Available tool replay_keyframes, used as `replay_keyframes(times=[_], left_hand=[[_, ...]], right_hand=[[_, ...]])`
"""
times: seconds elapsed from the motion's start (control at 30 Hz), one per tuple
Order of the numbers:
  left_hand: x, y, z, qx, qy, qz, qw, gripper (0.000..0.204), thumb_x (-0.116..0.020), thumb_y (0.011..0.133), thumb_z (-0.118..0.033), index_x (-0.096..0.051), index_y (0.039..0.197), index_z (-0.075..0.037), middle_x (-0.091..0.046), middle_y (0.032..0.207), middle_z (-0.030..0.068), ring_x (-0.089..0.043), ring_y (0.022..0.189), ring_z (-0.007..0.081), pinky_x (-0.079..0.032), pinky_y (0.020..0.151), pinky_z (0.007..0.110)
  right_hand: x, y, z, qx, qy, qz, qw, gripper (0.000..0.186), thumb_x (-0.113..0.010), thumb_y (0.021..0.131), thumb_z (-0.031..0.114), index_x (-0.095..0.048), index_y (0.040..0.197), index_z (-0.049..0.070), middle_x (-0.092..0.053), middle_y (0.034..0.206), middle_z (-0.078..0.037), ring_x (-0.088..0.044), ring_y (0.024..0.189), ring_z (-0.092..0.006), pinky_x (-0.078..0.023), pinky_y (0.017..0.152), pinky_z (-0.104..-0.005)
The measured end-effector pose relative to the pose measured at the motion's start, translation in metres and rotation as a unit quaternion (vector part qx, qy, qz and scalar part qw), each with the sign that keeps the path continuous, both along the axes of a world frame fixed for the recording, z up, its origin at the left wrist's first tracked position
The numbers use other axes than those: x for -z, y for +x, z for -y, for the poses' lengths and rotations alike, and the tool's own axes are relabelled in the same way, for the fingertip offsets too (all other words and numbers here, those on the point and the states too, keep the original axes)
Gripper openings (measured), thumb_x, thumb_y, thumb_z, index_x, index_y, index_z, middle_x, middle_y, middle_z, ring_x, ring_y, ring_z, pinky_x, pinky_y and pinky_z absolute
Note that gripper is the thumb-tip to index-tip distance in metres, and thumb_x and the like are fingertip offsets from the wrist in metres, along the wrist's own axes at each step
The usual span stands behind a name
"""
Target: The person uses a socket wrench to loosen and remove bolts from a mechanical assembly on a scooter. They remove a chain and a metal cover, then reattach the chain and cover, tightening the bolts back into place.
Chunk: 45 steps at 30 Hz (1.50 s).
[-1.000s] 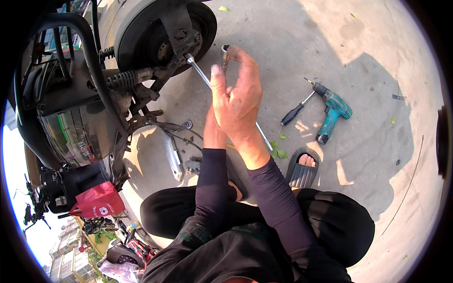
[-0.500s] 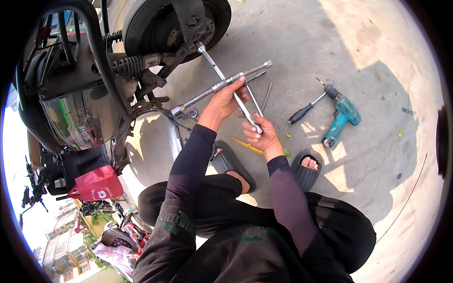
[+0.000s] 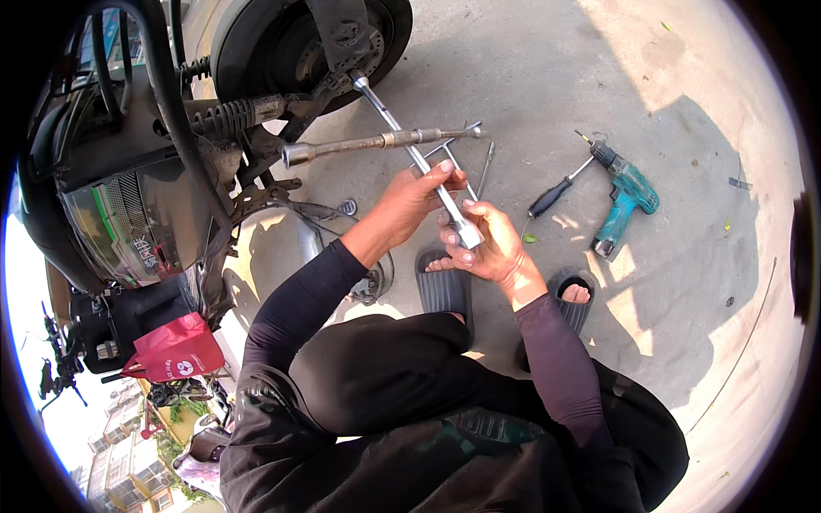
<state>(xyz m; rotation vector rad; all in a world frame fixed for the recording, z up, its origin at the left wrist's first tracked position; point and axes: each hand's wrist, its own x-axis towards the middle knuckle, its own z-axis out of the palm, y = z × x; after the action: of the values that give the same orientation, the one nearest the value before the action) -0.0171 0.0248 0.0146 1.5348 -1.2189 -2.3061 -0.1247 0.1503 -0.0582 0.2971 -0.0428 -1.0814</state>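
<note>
A chrome four-way lug wrench (image 3: pixel 332 149) slants from the wheel toward me. Its far socket sits at the frame beside the wheel (image 3: pixel 229 64); what it fits over there is hidden. My left hand (image 3: pixel 400 203) is closed on the near shaft, below the crossbar, with the thumb on top. My right hand (image 3: pixel 503 250) closes round the near socket end, its fingers curled beneath. On the ground just beyond my hands lie a T-handled tool (image 3: pixel 454 161) and a thin metal rod (image 3: pixel 487 168), both partly covered.
A black-handled screwdriver (image 3: pixel 550 198) and a teal cordless drill (image 3: pixel 624 205) lie on the concrete to the right. At left are the vehicle's shock absorber (image 3: pixel 239 115), a loose cable (image 3: pixel 325 214) and a red bag (image 3: pixel 178 346). My sandalled feet (image 3: pixel 445 286) are below my hands.
The wrench's crossbar has swung, its left end now farther left and up. My left hand has slid off the crossbar's hub to the near shaft. My left foot appears farther right.
</note>
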Motion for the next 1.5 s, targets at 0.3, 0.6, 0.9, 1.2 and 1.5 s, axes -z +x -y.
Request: replay_keyframes(times=[0.3, 0.6, 0.9, 1.2, 1.5], left_hand=[[0.027, -0.005, 0.026, 0.018, 0.117, -0.15, 0.982, 0.053, -0.047, 0.101, -0.056, -0.044, 0.066, -0.016, -0.064, 0.097, 0.0063, -0.064, 0.104, 0.0243, -0.05, 0.098, 0.04], [0.04, -0.005, 0.001, -0.124, 0.036, -0.071, 0.989, 0.043, -0.065, 0.094, -0.049, -0.049, 0.075, -0.013, -0.065, 0.098, 0.0114, -0.065, 0.098, 0.0215, -0.054, 0.086, 0.036], [0.049, 0.008, 0.013, -0.096, 0.102, -0.247, 0.959, 0.038, -0.063, 0.096, -0.046, -0.054, 0.079, -0.013, -0.067, 0.1, 0.0094, -0.066, 0.096, 0.0198, -0.053, 0.09, 0.037], [0.052, 0.015, 0.015, -0.093, 0.09, -0.312, 0.941, 0.036, -0.063, 0.096, -0.045, -0.063, 0.088, -0.01, -0.066, 0.101, 0.0072, -0.064, 0.097, 0.0197, -0.051, 0.091, 0.036], [0.057, 0.013, -0.006, -0.083, 0.039, -0.213, 0.973, 0.037, -0.066, 0.094, -0.047, -0.061, 0.091, -0.01, -0.065, 0.099, 0.0069, -0.062, 0.095, 0.0182, -0.051, 0.09, 0.037]], right_hand=[[-0.014, -0.004, -0.005, 0.064, 0.046, 0.006, 0.997, 0.047, -0.037, 0.106, 0.048, -0.055, 0.125, 0.008, -0.058, 0.073, -0.007, -0.053, 0.05, -0.0155, -0.045, 0.047, -0.0295], [-0.039, 0.001, 0.008, -0.042, -0.051, -0.61, 0.79, 0.04, -0.064, 0.095, 0.019, -0.051, 0.124, -0.005, -0.054, 0.071, -0.007, -0.063, 0.058, -0.018, -0.056, 0.058, -0.0344], [-0.016, 0.025, -0.006, -0.017, -0.011, -0.264, 0.964, 0.024, -0.062, 0.094, 0.017, -0.056, 0.109, 0.0, -0.059, 0.072, -0.009, -0.055, 0.046, -0.0166, -0.048, 0.046, -0.0317], [-0.053, 0.015, 0.004, 0.059, -0.073, -0.85, 0.519, 0.033, -0.066, 0.087, 0.009, -0.052, 0.114, -0.004, -0.063, 0.074, -0.017, -0.063, 0.057, -0.0332, -0.052, 0.054, -0.0411], [-0.057, 0.013, 0.001, 0.085, -0.024, -0.818, 0.569, 0.039, -0.068, 0.088, 0.014, -0.053, 0.119, -0.004, -0.061, 0.071, -0.014, -0.06, 0.053, -0.0268, -0.052, 0.058, -0.0382]])
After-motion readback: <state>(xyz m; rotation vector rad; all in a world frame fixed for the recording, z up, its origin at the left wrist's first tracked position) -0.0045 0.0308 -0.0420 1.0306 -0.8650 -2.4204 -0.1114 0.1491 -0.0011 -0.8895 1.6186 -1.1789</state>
